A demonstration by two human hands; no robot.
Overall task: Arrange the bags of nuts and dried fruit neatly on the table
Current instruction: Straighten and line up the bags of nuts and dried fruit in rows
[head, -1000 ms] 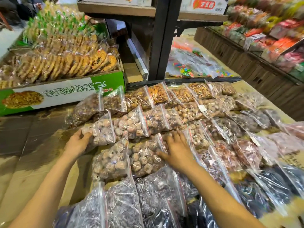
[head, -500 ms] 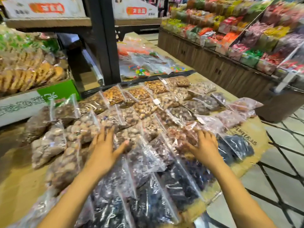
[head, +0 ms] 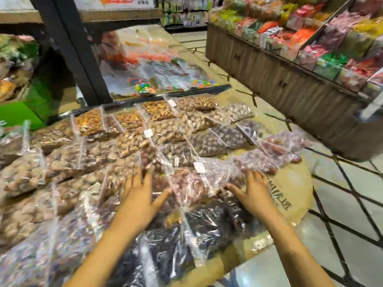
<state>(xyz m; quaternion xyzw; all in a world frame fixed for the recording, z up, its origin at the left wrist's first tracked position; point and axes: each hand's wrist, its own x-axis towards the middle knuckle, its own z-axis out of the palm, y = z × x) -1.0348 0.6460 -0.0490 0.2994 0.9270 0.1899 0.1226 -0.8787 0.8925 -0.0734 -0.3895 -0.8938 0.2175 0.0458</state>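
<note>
Several clear zip bags of nuts and dried fruit lie in overlapping rows on the cardboard-covered table. Light brown nut bags fill the left, orange-brown ones the back, dark fruit bags the front. My left hand lies flat, fingers spread, on the bags in the middle. My right hand rests with spread fingers on the right edge of a reddish-brown fruit bag lying between both hands. Neither hand grips anything.
A black shelf post rises behind the bags, with candy bags beyond it. A green carton sits at the far left. A wooden display stand of coloured packets stands right, across a tiled aisle.
The view has swung right. Both hands moved from the light nut bags at the left to the reddish fruit bags near the table's right edge, staying flat and spread.
</note>
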